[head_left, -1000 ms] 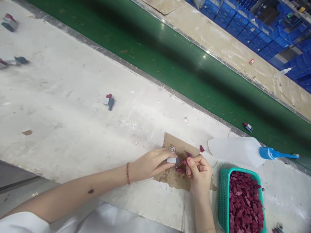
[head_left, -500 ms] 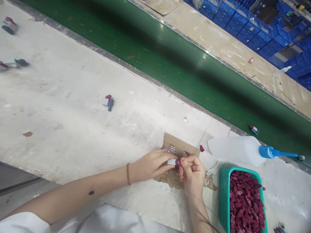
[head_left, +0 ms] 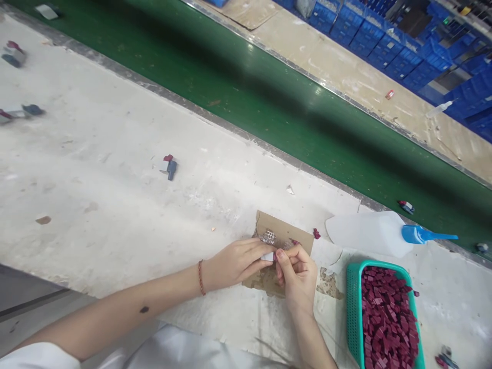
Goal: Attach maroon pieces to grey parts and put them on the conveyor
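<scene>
My left hand [head_left: 235, 264] pinches a small light-grey block [head_left: 266, 256] between thumb and fingers, over a piece of cardboard [head_left: 284, 225]. From the right, my right hand [head_left: 299, 277] is closed with thumb and forefinger at a small maroon piece [head_left: 274, 257] on the block's end; the fingers partly cover it. Behind my hands, a shiny metal mesh bit [head_left: 269, 236] lies on the cardboard. A loose maroon piece [head_left: 316, 233] sits just past the cardboard's right edge.
At right stands a green basket [head_left: 354, 307] full of maroon pieces. Behind it lies a translucent bottle [head_left: 369, 233] with a blue nozzle. A grey-and-maroon assembly [head_left: 169, 167] rests on the whitish table [head_left: 115, 205]. Beyond runs a green conveyor belt [head_left: 230, 77], with blue bins [head_left: 357, 31] farther back.
My right hand has come slightly left, closer against the grey block, so less of the maroon piece shows. On the belt, a pale piece has appeared at the far left.
</scene>
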`<state>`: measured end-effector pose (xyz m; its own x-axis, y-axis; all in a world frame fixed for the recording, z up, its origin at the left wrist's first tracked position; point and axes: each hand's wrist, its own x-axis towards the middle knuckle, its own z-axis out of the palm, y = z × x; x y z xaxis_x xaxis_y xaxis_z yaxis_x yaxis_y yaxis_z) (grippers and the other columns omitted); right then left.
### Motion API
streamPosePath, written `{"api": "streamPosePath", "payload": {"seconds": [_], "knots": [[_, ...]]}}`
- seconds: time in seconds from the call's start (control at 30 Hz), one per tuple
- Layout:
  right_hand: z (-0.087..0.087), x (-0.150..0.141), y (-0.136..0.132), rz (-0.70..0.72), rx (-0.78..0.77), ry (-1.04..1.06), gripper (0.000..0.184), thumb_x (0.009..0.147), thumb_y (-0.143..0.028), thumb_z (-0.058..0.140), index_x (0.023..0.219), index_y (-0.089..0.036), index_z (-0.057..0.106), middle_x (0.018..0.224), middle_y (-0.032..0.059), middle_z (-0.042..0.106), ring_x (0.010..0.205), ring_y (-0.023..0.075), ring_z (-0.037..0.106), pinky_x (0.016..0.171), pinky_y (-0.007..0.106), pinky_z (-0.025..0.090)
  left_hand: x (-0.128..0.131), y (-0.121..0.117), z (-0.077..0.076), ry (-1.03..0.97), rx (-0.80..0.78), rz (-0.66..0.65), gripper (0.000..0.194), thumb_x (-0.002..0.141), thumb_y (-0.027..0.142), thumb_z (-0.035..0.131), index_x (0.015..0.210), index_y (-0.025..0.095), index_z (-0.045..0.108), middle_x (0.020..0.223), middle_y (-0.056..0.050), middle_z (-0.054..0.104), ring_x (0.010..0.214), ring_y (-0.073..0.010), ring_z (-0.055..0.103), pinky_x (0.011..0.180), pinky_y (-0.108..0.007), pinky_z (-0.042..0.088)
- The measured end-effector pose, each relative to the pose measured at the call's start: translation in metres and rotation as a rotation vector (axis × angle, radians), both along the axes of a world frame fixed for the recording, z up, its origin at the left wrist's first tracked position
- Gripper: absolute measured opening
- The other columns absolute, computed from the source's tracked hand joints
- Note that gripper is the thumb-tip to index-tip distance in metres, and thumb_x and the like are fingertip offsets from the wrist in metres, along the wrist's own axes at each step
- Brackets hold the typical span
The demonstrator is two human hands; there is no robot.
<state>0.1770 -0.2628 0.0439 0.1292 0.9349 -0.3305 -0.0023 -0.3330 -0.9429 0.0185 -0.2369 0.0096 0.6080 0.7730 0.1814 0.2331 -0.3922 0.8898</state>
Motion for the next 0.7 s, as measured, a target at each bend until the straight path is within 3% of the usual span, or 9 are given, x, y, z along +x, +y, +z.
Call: {"api": "streamPosePath", "payload": {"seconds": [0.37,0.53,0.6,0.7], "knots": [[-0.003,0.000,-0.002,0.037,0.055,0.010,0.046,0.079,-0.057,0.066,0.059,-0.023,0.044,0.044,-0.0071,0.042,0.040,0.0086,0.033,0.039,0.021,0.028,0.000,-0.002,-0.002,0.040,0.043,-0.022,0.032,0.102,0.035,0.036,0.106,0.016,0.061,0.091,-0.012,0.069,0.083,-0.0216,0.064,0.076,-0.032,0.052],[0.004,0.014,-0.002,0.033,0.151,-0.022,0.040,0.086,-0.057,0.058,0.074,-0.020,0.061,0.050,-0.0041,0.050,0.043,0.0113,0.043,0.041,0.022,0.036,0.005,0.005,0.007,-0.002,-0.185,0.084,0.023,0.097,0.036,0.047,0.107,0.019,0.058,0.102,-0.011,0.070,0.094,-0.0230,0.066,0.084,-0.035,0.052],[0.009,0.026,-0.013,-0.050,0.218,-0.129,0.034,0.088,-0.053,0.058,0.087,-0.020,0.067,0.059,-0.0006,0.058,0.051,0.0142,0.052,0.047,0.025,0.043,0.005,0.018,0.012,-0.054,-0.307,0.183,0.021,0.094,0.038,0.052,0.102,0.019,0.055,0.101,-0.009,0.071,0.096,-0.0231,0.067,0.083,-0.034,0.052],[0.018,0.046,-0.045,-0.360,0.326,-0.390,0.021,0.086,-0.043,0.066,0.089,-0.022,0.069,0.079,0.0052,0.067,0.069,0.0196,0.062,0.061,0.030,0.051,-0.001,0.058,0.012,-0.126,-0.354,0.331,0.024,0.088,0.041,0.058,0.093,0.020,0.051,0.087,-0.005,0.069,0.087,-0.0210,0.068,0.076,-0.031,0.052]]}}
